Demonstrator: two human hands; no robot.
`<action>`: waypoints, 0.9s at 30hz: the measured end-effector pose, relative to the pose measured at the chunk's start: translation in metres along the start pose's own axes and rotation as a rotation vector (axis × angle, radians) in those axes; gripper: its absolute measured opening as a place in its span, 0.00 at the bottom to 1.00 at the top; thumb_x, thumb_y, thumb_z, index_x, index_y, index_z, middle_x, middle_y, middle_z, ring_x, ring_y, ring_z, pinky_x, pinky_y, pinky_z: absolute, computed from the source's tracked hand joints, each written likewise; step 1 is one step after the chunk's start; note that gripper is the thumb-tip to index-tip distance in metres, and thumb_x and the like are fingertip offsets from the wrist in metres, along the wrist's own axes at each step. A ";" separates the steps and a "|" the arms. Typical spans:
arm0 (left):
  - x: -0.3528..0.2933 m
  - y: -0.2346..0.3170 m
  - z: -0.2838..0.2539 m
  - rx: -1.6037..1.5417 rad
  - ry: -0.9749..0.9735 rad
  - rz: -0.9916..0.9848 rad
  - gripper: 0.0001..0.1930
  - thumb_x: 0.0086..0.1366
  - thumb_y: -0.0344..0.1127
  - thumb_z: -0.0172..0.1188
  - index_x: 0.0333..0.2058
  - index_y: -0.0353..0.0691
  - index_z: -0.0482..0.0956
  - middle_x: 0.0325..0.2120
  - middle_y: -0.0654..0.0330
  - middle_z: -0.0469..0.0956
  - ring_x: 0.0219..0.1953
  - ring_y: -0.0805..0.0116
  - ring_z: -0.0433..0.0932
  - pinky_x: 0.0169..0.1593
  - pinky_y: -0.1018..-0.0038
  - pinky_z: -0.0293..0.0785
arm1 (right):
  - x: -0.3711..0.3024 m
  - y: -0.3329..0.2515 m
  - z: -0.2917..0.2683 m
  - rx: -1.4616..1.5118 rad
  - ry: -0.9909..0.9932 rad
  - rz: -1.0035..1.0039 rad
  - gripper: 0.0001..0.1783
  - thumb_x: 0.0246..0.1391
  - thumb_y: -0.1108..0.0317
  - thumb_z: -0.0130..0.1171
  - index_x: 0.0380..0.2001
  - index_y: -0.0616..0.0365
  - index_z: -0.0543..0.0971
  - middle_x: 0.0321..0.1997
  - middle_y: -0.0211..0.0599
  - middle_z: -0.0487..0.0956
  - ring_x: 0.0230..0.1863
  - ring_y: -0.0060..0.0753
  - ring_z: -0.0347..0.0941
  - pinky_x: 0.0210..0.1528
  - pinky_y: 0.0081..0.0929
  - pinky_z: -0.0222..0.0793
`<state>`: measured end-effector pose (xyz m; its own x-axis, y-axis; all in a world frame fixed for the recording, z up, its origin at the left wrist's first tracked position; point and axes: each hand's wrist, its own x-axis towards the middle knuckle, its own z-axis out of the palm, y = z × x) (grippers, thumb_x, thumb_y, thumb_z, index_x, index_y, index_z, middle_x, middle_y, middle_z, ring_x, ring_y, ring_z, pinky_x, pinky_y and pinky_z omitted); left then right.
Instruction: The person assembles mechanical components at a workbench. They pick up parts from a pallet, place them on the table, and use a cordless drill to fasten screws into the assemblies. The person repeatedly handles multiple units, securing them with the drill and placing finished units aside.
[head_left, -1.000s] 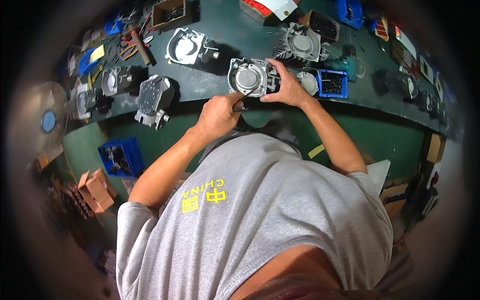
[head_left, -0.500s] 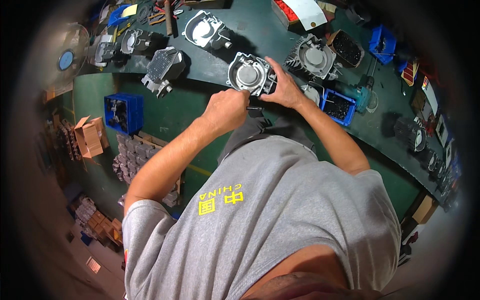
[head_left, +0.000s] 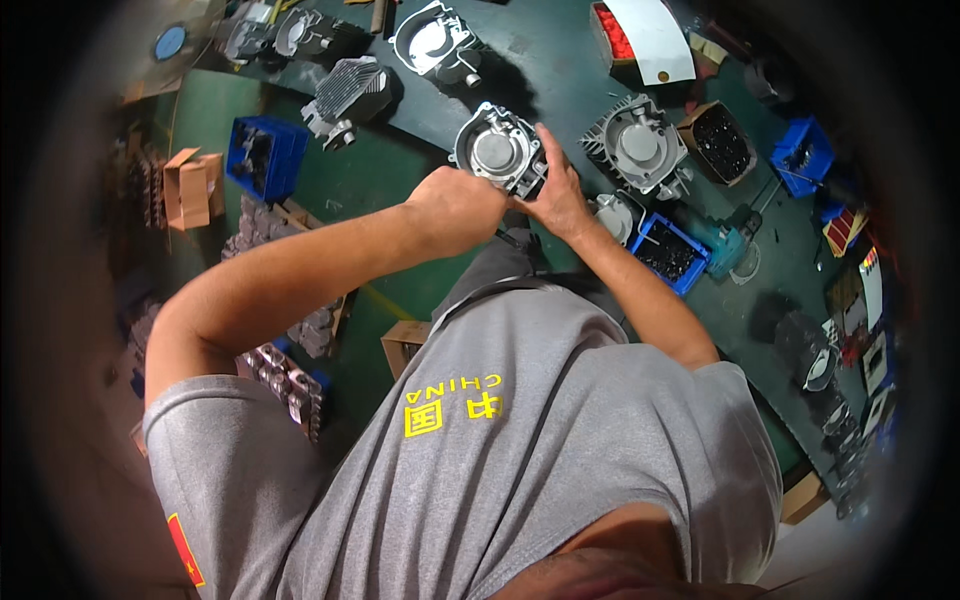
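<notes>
A silver cast-metal housing (head_left: pixel 494 152) with a round raised middle rests at the near edge of the dark green bench. My right hand (head_left: pixel 556 200) grips its right side, with one finger stretched up along the flank and the others partly hidden underneath. Against the housing's near rim, my left hand (head_left: pixel 460 212) is closed in a fist. From below that fist pokes a short dark rod-shaped tool (head_left: pixel 506 238); the rest of it is hidden, so its exact kind cannot be made out.
Similar housings (head_left: pixel 638 146) stand right and far left, one finned (head_left: pixel 350 90). Right of my hand sit a blue bin (head_left: pixel 690 283) of small black parts, a teal power tool (head_left: pixel 733 246) and a box (head_left: pixel 743 178) of black parts. Cartons (head_left: pixel 192 190) stand on the floor.
My left elbow has swung outward and up, and the left fist has turned, hiding more of the dark tool. The right hand keeps its hold; the whole view has shifted slightly.
</notes>
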<state>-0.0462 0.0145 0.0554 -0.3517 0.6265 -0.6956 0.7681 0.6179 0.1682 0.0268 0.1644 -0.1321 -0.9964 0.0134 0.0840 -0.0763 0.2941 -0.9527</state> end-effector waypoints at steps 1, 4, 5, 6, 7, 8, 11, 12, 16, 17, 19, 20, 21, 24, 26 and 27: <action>0.000 0.002 0.002 -0.103 0.020 -0.116 0.07 0.61 0.30 0.60 0.36 0.35 0.82 0.31 0.44 0.84 0.35 0.43 0.85 0.38 0.53 0.82 | 0.000 0.002 0.000 -0.005 0.006 -0.024 0.73 0.34 0.39 0.81 0.74 0.62 0.50 0.68 0.64 0.67 0.69 0.66 0.65 0.70 0.50 0.65; 0.003 0.003 0.008 -0.225 0.053 -0.212 0.08 0.59 0.30 0.60 0.36 0.36 0.82 0.31 0.43 0.84 0.36 0.42 0.85 0.40 0.51 0.81 | -0.004 0.005 0.001 0.012 0.014 -0.034 0.73 0.36 0.30 0.76 0.74 0.62 0.51 0.66 0.64 0.68 0.65 0.67 0.67 0.66 0.51 0.67; 0.005 0.003 0.004 -0.254 0.070 -0.212 0.07 0.59 0.30 0.60 0.36 0.36 0.82 0.30 0.43 0.84 0.37 0.42 0.85 0.41 0.51 0.80 | -0.003 0.005 -0.001 0.008 0.017 -0.033 0.73 0.36 0.29 0.75 0.74 0.62 0.51 0.65 0.64 0.68 0.65 0.67 0.68 0.65 0.51 0.67; 0.006 0.002 -0.001 -0.201 0.055 -0.167 0.07 0.59 0.30 0.60 0.35 0.36 0.82 0.30 0.44 0.84 0.36 0.44 0.85 0.40 0.53 0.81 | -0.004 0.004 -0.003 0.005 0.010 -0.028 0.73 0.37 0.28 0.74 0.74 0.62 0.51 0.63 0.64 0.69 0.63 0.67 0.68 0.65 0.51 0.68; 0.009 0.002 -0.006 -0.149 0.015 -0.130 0.07 0.59 0.30 0.60 0.36 0.36 0.82 0.30 0.45 0.84 0.35 0.45 0.86 0.39 0.53 0.81 | -0.006 0.002 -0.004 0.003 0.004 -0.023 0.73 0.37 0.27 0.73 0.74 0.62 0.51 0.62 0.64 0.70 0.62 0.67 0.69 0.64 0.51 0.68; 0.012 0.003 -0.012 -0.096 -0.026 -0.094 0.08 0.59 0.30 0.60 0.37 0.36 0.82 0.30 0.46 0.84 0.34 0.46 0.86 0.38 0.54 0.82 | -0.005 0.000 -0.005 0.003 -0.001 -0.019 0.73 0.37 0.27 0.73 0.74 0.62 0.51 0.61 0.63 0.70 0.61 0.67 0.70 0.63 0.52 0.68; 0.011 0.002 -0.016 -0.028 -0.087 -0.071 0.08 0.61 0.30 0.59 0.36 0.35 0.83 0.30 0.47 0.85 0.35 0.50 0.87 0.38 0.57 0.83 | -0.002 0.001 0.007 0.027 0.038 -0.058 0.72 0.38 0.26 0.72 0.75 0.60 0.51 0.58 0.62 0.71 0.58 0.66 0.70 0.62 0.52 0.68; 0.010 0.001 -0.015 -0.020 -0.097 -0.078 0.08 0.62 0.31 0.58 0.36 0.35 0.83 0.31 0.48 0.85 0.35 0.51 0.87 0.38 0.58 0.84 | -0.003 -0.001 0.009 0.021 0.039 -0.062 0.70 0.39 0.32 0.76 0.75 0.59 0.52 0.57 0.60 0.71 0.57 0.65 0.70 0.62 0.51 0.68; 0.006 0.008 -0.017 -0.056 -0.131 -0.134 0.08 0.63 0.33 0.58 0.38 0.38 0.83 0.30 0.49 0.86 0.34 0.51 0.87 0.37 0.58 0.84 | -0.006 -0.004 0.009 -0.007 0.026 -0.025 0.66 0.40 0.47 0.80 0.75 0.57 0.52 0.57 0.58 0.72 0.57 0.63 0.70 0.60 0.50 0.69; 0.005 0.007 -0.015 -0.054 -0.109 -0.141 0.08 0.63 0.32 0.57 0.37 0.38 0.83 0.30 0.49 0.86 0.34 0.52 0.87 0.37 0.58 0.84 | -0.004 -0.005 0.008 0.009 0.032 -0.012 0.67 0.40 0.47 0.80 0.75 0.57 0.52 0.57 0.57 0.72 0.56 0.63 0.71 0.59 0.50 0.70; 0.006 0.004 -0.008 -0.048 -0.065 -0.152 0.08 0.63 0.32 0.57 0.37 0.38 0.83 0.30 0.49 0.86 0.34 0.52 0.87 0.37 0.58 0.84 | -0.002 -0.006 0.005 0.040 0.045 0.016 0.67 0.40 0.46 0.80 0.75 0.57 0.52 0.57 0.57 0.72 0.56 0.63 0.71 0.58 0.50 0.71; 0.007 0.003 -0.004 -0.054 -0.048 -0.145 0.09 0.63 0.32 0.57 0.39 0.37 0.82 0.27 0.49 0.85 0.32 0.51 0.87 0.34 0.58 0.83 | 0.000 -0.004 0.005 0.027 0.064 -0.021 0.67 0.40 0.44 0.79 0.75 0.56 0.52 0.57 0.57 0.73 0.56 0.62 0.72 0.57 0.49 0.72; 0.006 0.002 0.000 -0.059 -0.031 -0.137 0.10 0.64 0.32 0.56 0.41 0.35 0.80 0.25 0.49 0.84 0.30 0.50 0.86 0.32 0.57 0.82 | 0.000 -0.002 0.006 0.026 0.063 -0.023 0.67 0.40 0.42 0.78 0.75 0.56 0.52 0.57 0.57 0.73 0.56 0.63 0.72 0.57 0.49 0.72; 0.010 -0.002 0.002 -0.121 -0.008 -0.161 0.12 0.64 0.32 0.56 0.44 0.34 0.78 0.22 0.49 0.82 0.27 0.49 0.85 0.29 0.57 0.80 | 0.001 -0.001 0.004 0.030 0.051 -0.007 0.67 0.41 0.36 0.75 0.75 0.56 0.53 0.57 0.57 0.73 0.57 0.63 0.71 0.57 0.50 0.72; 0.012 -0.002 -0.001 -0.137 -0.021 -0.172 0.12 0.64 0.32 0.56 0.44 0.33 0.78 0.22 0.49 0.82 0.27 0.49 0.85 0.29 0.57 0.80 | 0.001 0.000 0.002 0.049 0.015 0.028 0.67 0.42 0.32 0.73 0.75 0.56 0.53 0.57 0.58 0.72 0.57 0.63 0.71 0.57 0.50 0.72; 0.012 0.000 -0.003 -0.125 -0.037 -0.167 0.12 0.63 0.32 0.56 0.44 0.33 0.78 0.22 0.49 0.82 0.27 0.49 0.85 0.29 0.57 0.80 | 0.000 0.000 0.003 0.036 0.023 0.019 0.67 0.42 0.31 0.72 0.75 0.56 0.53 0.57 0.58 0.72 0.57 0.63 0.71 0.57 0.50 0.72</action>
<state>-0.0519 0.0238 0.0494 -0.4470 0.4936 -0.7460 0.6274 0.7675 0.1318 0.0264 0.1621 -0.1332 -0.9966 0.0404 0.0717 -0.0589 0.2588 -0.9641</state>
